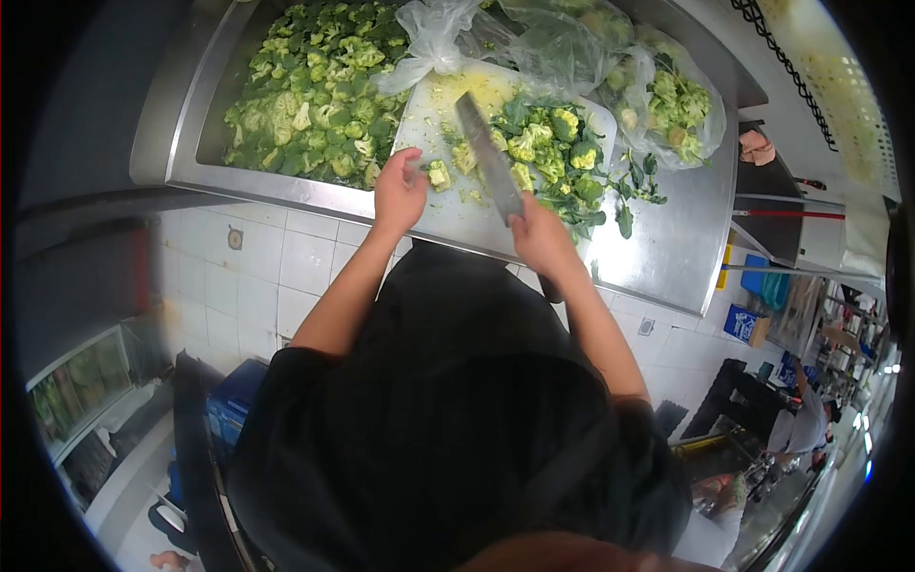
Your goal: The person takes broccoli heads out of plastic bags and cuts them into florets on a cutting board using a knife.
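My right hand (546, 238) is wrapped round the handle of a broad knife (491, 160), its blade raised and slanting up to the left over a white cutting board (434, 214). Beside a small broccoli piece (438, 175) at the board's left side is my left hand (401, 193), fingers curved and apart, with nothing visible in them. Broccoli florets with leaves (548, 153) are heaped on the board to the right of the blade. Small green crumbs lie scattered about the board.
Left of the board, a steel sink (187, 143) holds many cut florets (315, 105). Clear plastic bags (558, 48) lie behind the board, one with broccoli (677, 105) at the right. Steel counter (667, 248) extends rightward. Another person (808, 419) is at the far lower right.
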`<action>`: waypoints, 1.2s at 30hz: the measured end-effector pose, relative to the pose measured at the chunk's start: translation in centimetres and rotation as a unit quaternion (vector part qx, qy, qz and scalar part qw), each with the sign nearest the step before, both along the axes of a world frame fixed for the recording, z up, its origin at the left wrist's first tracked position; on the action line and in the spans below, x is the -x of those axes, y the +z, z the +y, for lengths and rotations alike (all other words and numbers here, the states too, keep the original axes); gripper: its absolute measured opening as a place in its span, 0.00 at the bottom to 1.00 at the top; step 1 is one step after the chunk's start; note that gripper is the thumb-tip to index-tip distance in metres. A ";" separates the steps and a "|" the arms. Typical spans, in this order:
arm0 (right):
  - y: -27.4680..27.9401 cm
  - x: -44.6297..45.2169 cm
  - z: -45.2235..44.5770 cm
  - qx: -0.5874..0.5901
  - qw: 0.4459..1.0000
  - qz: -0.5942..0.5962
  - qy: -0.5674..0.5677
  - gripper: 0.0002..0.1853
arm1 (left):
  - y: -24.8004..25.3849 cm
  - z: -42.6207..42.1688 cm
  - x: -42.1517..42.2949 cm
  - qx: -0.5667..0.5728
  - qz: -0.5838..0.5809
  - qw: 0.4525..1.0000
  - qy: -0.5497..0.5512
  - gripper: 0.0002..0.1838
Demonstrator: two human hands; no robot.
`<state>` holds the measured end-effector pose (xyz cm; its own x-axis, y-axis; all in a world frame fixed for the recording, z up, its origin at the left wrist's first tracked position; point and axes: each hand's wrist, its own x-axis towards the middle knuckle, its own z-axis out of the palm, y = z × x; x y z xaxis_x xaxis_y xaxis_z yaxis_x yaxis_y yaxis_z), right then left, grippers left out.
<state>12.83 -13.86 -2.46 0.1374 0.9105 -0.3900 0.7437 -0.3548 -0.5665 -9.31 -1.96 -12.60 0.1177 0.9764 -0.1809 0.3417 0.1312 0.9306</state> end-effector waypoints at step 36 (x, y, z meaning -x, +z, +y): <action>0.3 1.8 -0.7 -0.021 0.983 -0.085 0.163 0.12 | 2.7 -1.1 1.6 -0.076 0.196 0.973 -0.091 0.25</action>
<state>10.99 -14.59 -2.18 -0.1041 0.9315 -0.3486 0.8988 -0.0619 -0.4339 -10.93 -3.06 -9.95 0.2431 0.9647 -0.1014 0.6785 -0.0944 0.7285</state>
